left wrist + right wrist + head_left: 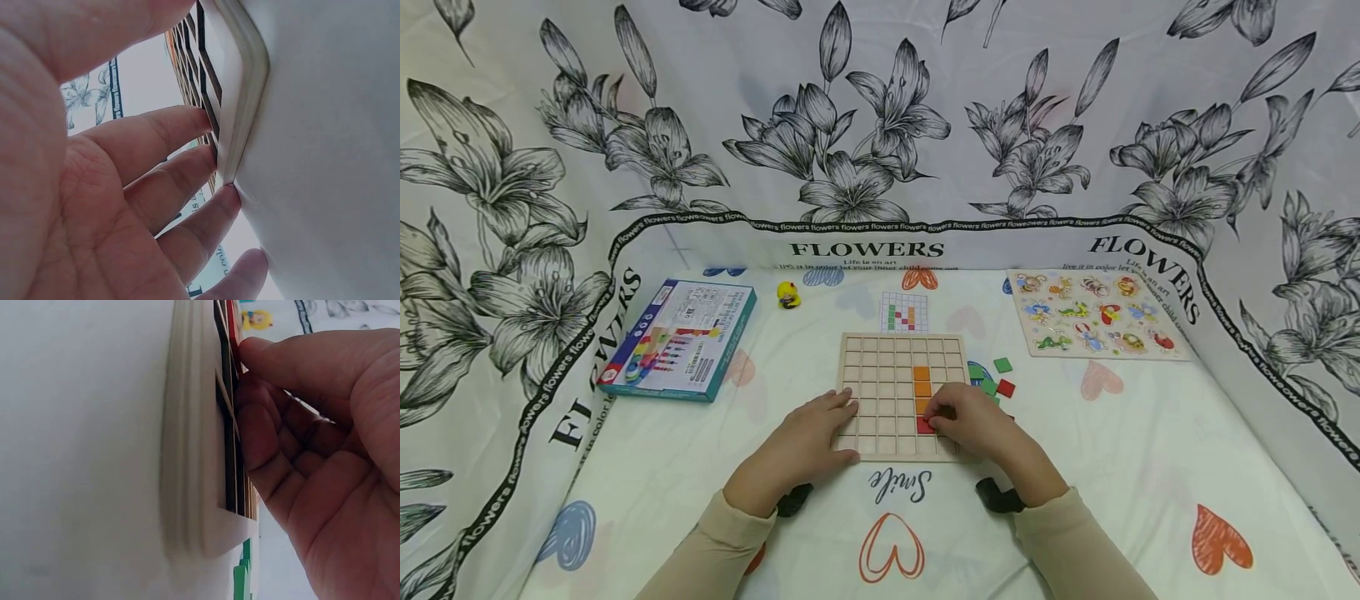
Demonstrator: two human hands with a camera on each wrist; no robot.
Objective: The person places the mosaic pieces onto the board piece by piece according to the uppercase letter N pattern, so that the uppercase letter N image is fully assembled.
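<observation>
The red tile [924, 428] sits in a lower right-of-centre cell of the board [886, 407], beneath a column of orange tiles [921, 374]. At it, the right hand's [973, 419] thumb and forefinger are bunched close together; whether they pinch or merely press it, I cannot tell. The left hand [808, 433], fingers spread, touches the board's left edge. The tile should prove light, stiff and perhaps slippery, best taken by opposite edges. Green tiles [1003, 365] lie right of the board.
</observation>
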